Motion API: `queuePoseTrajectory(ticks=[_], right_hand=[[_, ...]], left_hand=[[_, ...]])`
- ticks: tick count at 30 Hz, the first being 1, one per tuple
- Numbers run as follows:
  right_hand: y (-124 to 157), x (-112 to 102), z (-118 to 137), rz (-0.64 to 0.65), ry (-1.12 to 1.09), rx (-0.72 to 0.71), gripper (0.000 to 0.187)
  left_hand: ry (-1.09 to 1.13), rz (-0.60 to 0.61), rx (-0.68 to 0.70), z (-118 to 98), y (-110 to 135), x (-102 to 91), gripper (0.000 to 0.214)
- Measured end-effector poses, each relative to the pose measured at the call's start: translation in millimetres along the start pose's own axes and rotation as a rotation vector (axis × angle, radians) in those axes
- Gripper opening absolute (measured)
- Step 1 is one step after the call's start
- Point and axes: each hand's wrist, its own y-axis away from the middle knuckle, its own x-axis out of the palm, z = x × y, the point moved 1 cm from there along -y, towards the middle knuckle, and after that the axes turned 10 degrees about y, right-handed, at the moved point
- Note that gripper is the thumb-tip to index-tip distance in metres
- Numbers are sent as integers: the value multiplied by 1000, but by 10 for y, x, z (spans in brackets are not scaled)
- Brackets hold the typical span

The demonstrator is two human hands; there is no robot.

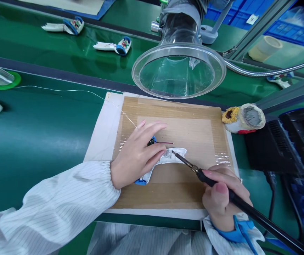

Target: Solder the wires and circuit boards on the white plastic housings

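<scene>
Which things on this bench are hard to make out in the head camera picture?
Head view:
Small dark part: partly hidden by the left hand.
Soldering iron tip: too small to judge contact with the white plastic piece.
Soldering iron's black handle: cut off by the lower edge.

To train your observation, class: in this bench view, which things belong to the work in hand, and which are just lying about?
In use: soldering iron, white plastic housing, red wire, right hand, left hand.
Lying about: two further housings, roll of tape.
</scene>
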Motion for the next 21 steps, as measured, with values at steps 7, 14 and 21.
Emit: queuePoseTrajectory(ticks=[7,14,21], right_hand=[[15,53,-19,12,0,57,23],[3,82,-18,35,-7,42,19],[-39,63,13,26,-32,24,20]], left_hand=[[-22,-9,-12,-16,-16,17,18],[-19,14,-23,6,-1,42,19],[-53,-128,86,-9,-28,-217,12]])
